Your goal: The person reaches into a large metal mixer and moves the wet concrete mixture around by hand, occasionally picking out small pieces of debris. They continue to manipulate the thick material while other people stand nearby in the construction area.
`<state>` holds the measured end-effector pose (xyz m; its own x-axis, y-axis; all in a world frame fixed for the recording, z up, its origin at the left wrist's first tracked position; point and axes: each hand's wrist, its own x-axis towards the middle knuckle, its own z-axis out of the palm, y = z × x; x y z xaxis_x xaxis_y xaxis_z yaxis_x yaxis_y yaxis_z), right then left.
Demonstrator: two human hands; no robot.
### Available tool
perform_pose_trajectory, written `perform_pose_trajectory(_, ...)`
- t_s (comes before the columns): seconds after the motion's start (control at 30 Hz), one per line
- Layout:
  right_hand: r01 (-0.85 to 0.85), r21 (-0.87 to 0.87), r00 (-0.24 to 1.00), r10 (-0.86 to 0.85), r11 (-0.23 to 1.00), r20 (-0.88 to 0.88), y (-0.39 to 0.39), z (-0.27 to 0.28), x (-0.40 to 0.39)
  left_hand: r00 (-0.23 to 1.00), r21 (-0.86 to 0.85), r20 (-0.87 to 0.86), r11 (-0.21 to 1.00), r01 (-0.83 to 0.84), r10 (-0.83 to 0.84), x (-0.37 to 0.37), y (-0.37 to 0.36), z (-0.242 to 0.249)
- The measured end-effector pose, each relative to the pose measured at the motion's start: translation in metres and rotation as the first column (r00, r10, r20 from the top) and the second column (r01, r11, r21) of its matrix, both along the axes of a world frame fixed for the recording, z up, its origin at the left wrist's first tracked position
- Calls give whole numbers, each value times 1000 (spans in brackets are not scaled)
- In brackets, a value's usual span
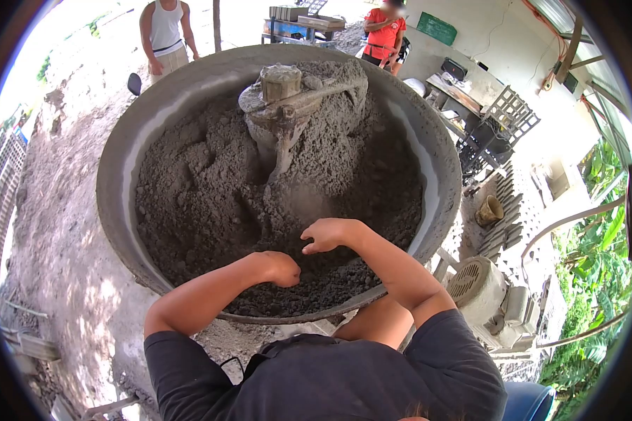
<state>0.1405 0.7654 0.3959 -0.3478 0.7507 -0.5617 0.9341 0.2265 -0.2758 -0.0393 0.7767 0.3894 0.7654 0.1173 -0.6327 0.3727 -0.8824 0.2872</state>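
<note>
A large round mixing pan (pixel 123 151) holds a heap of damp grey mix (pixel 189 168). At its back part a mixer hub with arms (pixel 281 105) rises, coated in the same mix. Both of my hands hang over the near part of the pan, a small gap between them. My left hand (pixel 281 269) is curled closed, and anything inside it is hidden. To its upper right, my right hand (pixel 323 235) has its fingers bent and apart, with nothing visible in it.
Two people stand beyond the pan, one in a white top (pixel 167 29), one in a red shirt (pixel 385 31). At right are a dusty motor (pixel 476 284), a small bucket (pixel 489 210) and black crates (pixel 510 112). A blue barrel (pixel 527 401) stands at bottom right.
</note>
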Motion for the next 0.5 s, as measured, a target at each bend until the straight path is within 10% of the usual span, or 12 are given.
perform_pose_trajectory(0.5,23,3,1000,-23,1000,-14,-1,3,0,1000,7,-18,1000,-14,14,1,0,1)
